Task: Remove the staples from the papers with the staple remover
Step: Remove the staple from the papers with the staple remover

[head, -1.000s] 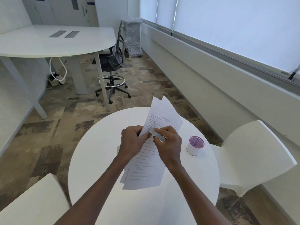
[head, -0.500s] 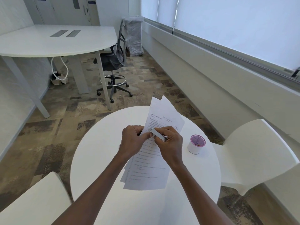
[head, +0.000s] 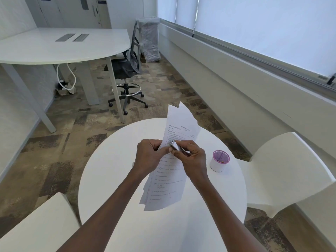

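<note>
Head view shows the two hands meeting over a round white tabletop (head: 112, 179). The left hand (head: 148, 157) pinches the left edge of the papers (head: 169, 180) between thumb and curled fingers. The right hand (head: 193, 160) grips the staple remover (head: 177, 148), a small silver metal tool, with its front end laid on the top page just beside the left thumb. The two hands are nearly touching. The staple itself is too small to see, so I cannot tell if the tool has caught it. The papers are several printed sheets, fanned a little; their lower end rests on the tabletop, and the upper end seems raised, reaching past the far rim. Near the right hand, on the tabletop, stands a small white cup (head: 219, 161) with a purple inside. White chairs (head: 287, 171) stand around the tabletop, and a black office chair (head: 127, 70) stands by a large white desk (head: 60, 46) further back.
</note>
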The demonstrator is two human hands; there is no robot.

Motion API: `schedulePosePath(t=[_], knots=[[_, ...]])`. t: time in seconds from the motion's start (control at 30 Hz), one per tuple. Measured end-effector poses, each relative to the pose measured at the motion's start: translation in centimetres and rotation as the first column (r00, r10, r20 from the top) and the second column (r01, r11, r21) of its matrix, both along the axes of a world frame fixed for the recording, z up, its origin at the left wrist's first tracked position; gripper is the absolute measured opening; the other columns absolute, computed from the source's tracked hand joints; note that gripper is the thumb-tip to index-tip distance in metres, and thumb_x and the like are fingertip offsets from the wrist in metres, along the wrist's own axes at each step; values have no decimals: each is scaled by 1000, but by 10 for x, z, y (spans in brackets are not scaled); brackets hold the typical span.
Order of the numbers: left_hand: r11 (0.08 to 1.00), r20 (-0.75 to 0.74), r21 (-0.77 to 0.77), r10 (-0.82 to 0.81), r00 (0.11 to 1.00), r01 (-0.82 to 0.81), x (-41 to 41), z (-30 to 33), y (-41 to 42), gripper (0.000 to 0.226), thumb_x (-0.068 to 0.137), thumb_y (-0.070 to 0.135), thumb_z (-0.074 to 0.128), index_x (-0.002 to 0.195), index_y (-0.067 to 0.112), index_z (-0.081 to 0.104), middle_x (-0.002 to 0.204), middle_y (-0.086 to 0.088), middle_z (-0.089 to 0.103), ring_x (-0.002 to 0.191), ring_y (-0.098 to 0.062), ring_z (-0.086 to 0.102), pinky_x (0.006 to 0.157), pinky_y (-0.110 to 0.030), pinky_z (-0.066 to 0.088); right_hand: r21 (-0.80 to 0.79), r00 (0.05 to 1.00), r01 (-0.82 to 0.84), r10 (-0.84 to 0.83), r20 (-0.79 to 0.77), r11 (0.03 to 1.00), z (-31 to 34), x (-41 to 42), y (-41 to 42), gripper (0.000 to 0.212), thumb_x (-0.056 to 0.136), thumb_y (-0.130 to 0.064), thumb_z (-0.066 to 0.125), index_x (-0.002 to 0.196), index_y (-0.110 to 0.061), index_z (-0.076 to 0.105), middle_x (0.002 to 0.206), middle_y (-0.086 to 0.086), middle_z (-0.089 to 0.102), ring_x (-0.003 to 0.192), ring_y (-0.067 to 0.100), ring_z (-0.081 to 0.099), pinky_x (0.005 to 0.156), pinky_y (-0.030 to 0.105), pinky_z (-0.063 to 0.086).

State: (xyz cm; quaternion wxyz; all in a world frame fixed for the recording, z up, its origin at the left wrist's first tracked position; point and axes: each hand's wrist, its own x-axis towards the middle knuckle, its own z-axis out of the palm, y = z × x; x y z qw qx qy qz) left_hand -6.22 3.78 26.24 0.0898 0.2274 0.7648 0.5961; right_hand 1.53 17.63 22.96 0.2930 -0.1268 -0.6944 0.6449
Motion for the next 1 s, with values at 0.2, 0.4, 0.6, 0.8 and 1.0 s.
schedulePosePath(t=[0.2,0.4,0.6,0.8,1.0], knots=[[999,30,-25,-28,999,29,2,-2,6,4,84,31,77,81,32,79,75,13,78,66,-14,74,55,-21,53,-71,1000,-8,8,0,997,-2,-1,4,26,81,-6,79,106,-13,77,107,-2,73,100,18,66,82,30,58],[1000,141,-11,27,990,-26,5,-6,14,8,89,35,71,95,35,77,87,11,79,74,-18,76,71,-40,61,-8,990,67,-65,128,998,-1,-4,4,19,88,-19,73,107,-21,72,104,-7,73,83,14,65,71,29,59],[998,209,-45,58,976,-50,2,-10,14,24,93,33,67,112,22,75,95,7,78,78,-22,75,74,-41,61,19,962,62,-65,267,998,0,-6,7,21,96,-24,63,115,-21,54,106,5,71,64,8,68,52,13,49],[993,146,-55,107,983,-100,5,-13,18,17,93,35,67,106,30,75,90,13,76,75,-17,73,60,-26,55,199,966,76,-121,228,977,-2,-2,8,13,85,-25,75,99,-26,71,99,-11,73,81,12,67,68,28,56],[991,-17,-80,105,994,-106,6,-13,17,19,91,30,69,102,18,80,89,3,78,72,-15,72,59,-20,48,347,972,155,-206,114,925,0,-1,8,20,78,-19,75,97,-27,79,94,-14,75,85,4,68,70,30,58]])
